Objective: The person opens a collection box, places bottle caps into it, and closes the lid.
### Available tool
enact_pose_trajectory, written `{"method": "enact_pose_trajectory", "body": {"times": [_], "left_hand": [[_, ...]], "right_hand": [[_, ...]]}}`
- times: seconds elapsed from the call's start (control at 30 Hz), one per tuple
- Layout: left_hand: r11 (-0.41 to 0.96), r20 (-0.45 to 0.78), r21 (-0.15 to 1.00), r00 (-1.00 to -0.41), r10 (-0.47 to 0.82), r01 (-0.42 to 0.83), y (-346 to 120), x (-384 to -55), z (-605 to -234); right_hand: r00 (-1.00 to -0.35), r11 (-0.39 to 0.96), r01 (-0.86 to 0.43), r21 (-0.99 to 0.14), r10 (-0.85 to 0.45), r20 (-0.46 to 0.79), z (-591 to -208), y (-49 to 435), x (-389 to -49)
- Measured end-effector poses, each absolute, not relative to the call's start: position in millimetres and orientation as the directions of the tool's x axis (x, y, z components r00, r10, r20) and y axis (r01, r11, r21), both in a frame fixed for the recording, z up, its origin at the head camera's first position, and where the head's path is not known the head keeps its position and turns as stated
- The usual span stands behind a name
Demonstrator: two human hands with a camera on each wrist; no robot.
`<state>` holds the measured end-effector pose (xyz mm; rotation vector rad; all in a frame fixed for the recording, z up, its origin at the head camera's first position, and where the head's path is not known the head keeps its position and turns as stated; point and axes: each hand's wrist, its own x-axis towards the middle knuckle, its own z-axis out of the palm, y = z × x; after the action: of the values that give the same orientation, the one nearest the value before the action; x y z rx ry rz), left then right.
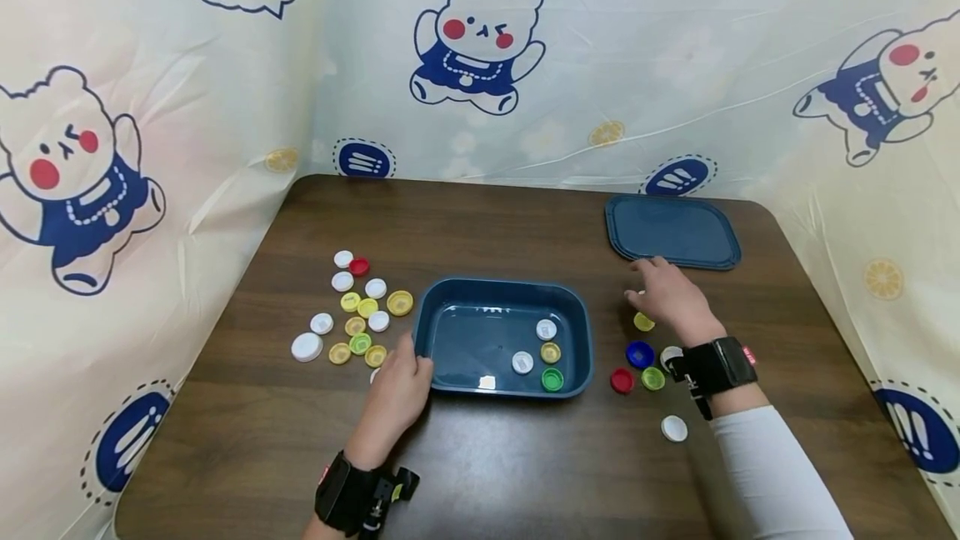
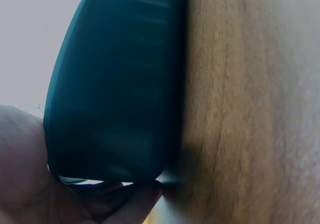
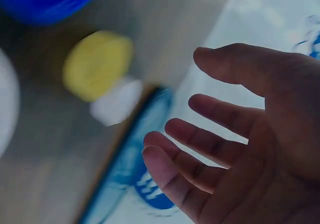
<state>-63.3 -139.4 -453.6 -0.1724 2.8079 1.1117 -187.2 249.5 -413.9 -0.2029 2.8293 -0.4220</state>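
My left hand (image 1: 401,386) grips the left end of a dark blue plastic tray (image 1: 480,283), its thumb at the rim and fingers against the end wall; the left wrist view shows the tray's side (image 2: 110,94) close up. Inside the tray lie several bottle caps, among them a green cap (image 1: 552,379) and a yellow cap (image 1: 551,352). Over the table's right side hovers my right hand (image 1: 671,298), fingers spread and holding nothing. Beneath it are a yellow cap (image 3: 99,65) and a white cap (image 3: 117,103), both blurred in the right wrist view.
A flat blue lid (image 1: 675,232) lies at the back right. Near the right hand are a blue cap (image 1: 640,354), a red cap (image 1: 622,381) and others. Left of the tray, several white, yellow, red and green caps are scattered around a yellow cap (image 1: 400,302).
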Motion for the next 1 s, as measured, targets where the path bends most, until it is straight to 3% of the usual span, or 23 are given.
{"method": "enact_pose_trajectory", "body": {"times": [0.2,0.53,1.0], "left_hand": [[0.725,-0.150,0.673,-0.987,-0.057,-0.144,-140,-63,-455],[0.721,-0.148,0.678,-0.987,-0.055,-0.142,-139,-62,-456],[0.716,-0.137,0.685,-0.989,-0.055,-0.135,-141,-63,-454]], "right_hand": [[-0.938,0.963,-0.040,-0.266,-0.128,-0.323,-435,267,-198],[-0.927,0.973,-0.013,-0.232,-0.099,-0.361,-439,269,-200],[-0.953,0.969,-0.084,-0.234,-0.147,-0.265,-427,262,-199]]}}
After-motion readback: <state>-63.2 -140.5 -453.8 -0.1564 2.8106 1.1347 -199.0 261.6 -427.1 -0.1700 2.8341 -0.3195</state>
